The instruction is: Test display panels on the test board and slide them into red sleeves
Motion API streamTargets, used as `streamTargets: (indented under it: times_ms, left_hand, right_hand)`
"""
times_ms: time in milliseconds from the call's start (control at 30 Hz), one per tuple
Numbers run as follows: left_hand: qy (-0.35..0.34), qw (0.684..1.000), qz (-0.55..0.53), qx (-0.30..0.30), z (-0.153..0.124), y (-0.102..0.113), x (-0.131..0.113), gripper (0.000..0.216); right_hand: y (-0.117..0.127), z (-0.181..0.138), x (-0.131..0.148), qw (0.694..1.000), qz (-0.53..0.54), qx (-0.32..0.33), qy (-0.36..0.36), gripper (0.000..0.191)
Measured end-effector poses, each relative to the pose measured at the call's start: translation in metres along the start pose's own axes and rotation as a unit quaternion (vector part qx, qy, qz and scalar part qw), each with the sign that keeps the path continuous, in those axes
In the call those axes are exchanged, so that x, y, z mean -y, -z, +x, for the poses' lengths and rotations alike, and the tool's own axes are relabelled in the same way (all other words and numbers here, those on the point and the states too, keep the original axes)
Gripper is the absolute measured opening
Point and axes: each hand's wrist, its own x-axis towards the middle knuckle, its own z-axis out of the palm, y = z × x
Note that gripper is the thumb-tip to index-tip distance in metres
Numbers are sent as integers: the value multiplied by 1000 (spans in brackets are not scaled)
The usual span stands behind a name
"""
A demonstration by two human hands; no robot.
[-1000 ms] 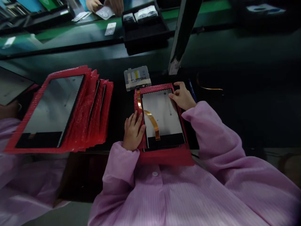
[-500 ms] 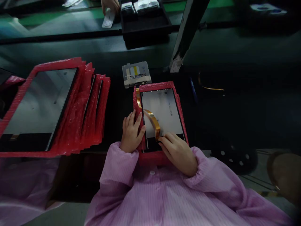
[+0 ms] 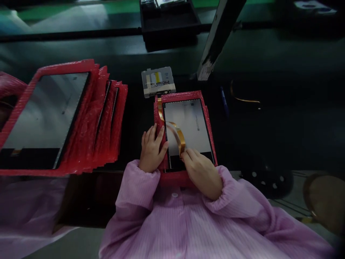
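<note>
In front of me an LCD panel (image 3: 185,122) lies face down on red bubble-wrap bags (image 3: 172,177). An orange flex cable (image 3: 181,138) runs from a small grey test board (image 3: 158,81) behind the bags, down the panel's left side, and arches over it. My right hand (image 3: 202,171) pinches the cable's near end at the panel's black lower strip; the fingers hide the joint, so I cannot tell whether it is connected. My left hand (image 3: 152,149) rests with fingers spread on the left edge of the panel and bag.
To the left stands a fanned stack of red bubble-wrap bags (image 3: 105,126) with a larger panel (image 3: 50,115) on top. A blue pen (image 3: 224,101) and a loose thin flex cable (image 3: 245,100) lie right. A post (image 3: 215,46) and black tray (image 3: 169,21) are behind.
My right hand has shifted slightly, its fingers closing further over the cable end. My left hand stays on the edge. Another person's hand by the tray has left the view.
</note>
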Motion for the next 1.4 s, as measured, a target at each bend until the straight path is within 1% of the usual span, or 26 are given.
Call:
streamTargets:
  times_ms: [233, 333, 400, 433, 500, 567, 633, 700, 767, 833, 867, 933, 967, 1000, 1033, 1100, 1133, 1167, 1200, 1233, 1267, 1300, 1333, 1367, 1400]
  left_hand:
    - [-1, 1000, 3, 4, 2, -1, 0, 59]
    - [3, 1000, -21, -8, 0, 2, 0, 57]
    - [5, 998, -54, -35, -2, 6, -3, 50]
    - [4, 996, -74, -49, -4, 9, -5, 46]
    - [-13, 992, -110, -64, -7, 15, -13, 39]
    - [-47, 989, -129, -51, -8, 19, -21, 35]
    - [-82, 988, -126, -33, -8, 19, -30, 35]
    - [-105, 987, -116, -27, -7, 15, -36, 29]
    - [-120, 986, -116, -30, -4, 10, -41, 20]
    - [-117, 983, -136, -36, -2, 7, -45, 13]
    - [-103, 982, -154, -39, -1, 6, -46, 12]
    - [-51, 976, -207, -47, 1, 5, -46, 12]
    - [-13, 968, -243, -58, 1, 6, -44, 12]
    - [32, 953, -288, -85, 1, 7, -41, 13]
    - [84, 928, -340, -126, 0, 8, -35, 14]
    - [189, 849, -435, -231, -3, 10, -18, 17]
    - [232, 809, -460, -281, -7, 13, -9, 18]
    - [261, 782, -462, -327, -11, 16, 1, 21]
    - [273, 777, -438, -362, -16, 19, 9, 28]
    - [272, 791, -388, -386, -22, 23, 15, 39]
    - [258, 822, -315, -398, -29, 27, 17, 51]
    - [234, 862, -226, -389, -35, 31, 15, 60]
    - [201, 899, -135, -366, -42, 34, 9, 62]
    - [162, 928, -55, -331, -47, 36, 0, 57]
    - [117, 948, 2, -296, -52, 37, -11, 49]
  right_hand:
    - [-5, -3, 1, 999, 24, -21, -7, 16]
    - [-3, -9, -7, 997, 74, -35, -2, 14]
    - [2, -15, -18, 988, 129, -81, -37, 9]
    - [4, -19, -24, 981, 144, -112, -73, 7]
    - [6, -25, -38, 967, 127, -155, -155, 12]
    - [5, -30, -49, 964, 75, -145, -211, 21]
    - [0, -33, -56, 965, 53, -108, -233, 27]
    - [-5, -33, -60, 963, 67, -83, -246, 30]
    - [-10, -33, -62, 956, 108, -70, -264, 30]
    - [-11, -32, -63, 943, 160, -62, -286, 25]
    - [-11, -31, -64, 937, 183, -57, -293, 22]
    - [-9, -31, -66, 929, 208, -51, -301, 18]
    - [-8, -31, -67, 928, 213, -49, -302, 18]
    - [-8, -31, -67, 926, 217, -48, -304, 18]
    - [-7, -31, -68, 924, 224, -45, -308, 19]
    - [-7, -30, -68, 915, 242, -43, -319, 22]
    - [-7, -29, -68, 910, 252, -45, -325, 24]
    - [-7, -29, -68, 906, 261, -49, -330, 26]
    - [-8, -28, -69, 902, 272, -56, -331, 27]
    - [-8, -27, -69, 898, 284, -66, -329, 28]
    - [-8, -27, -70, 894, 299, -77, -325, 28]
    - [-9, -27, -70, 889, 316, -89, -319, 29]
    - [-9, -26, -71, 883, 335, -103, -312, 29]
    - [-9, -26, -71, 876, 354, -116, -305, 29]
    - [-9, -26, -71, 870, 369, -129, -300, 30]
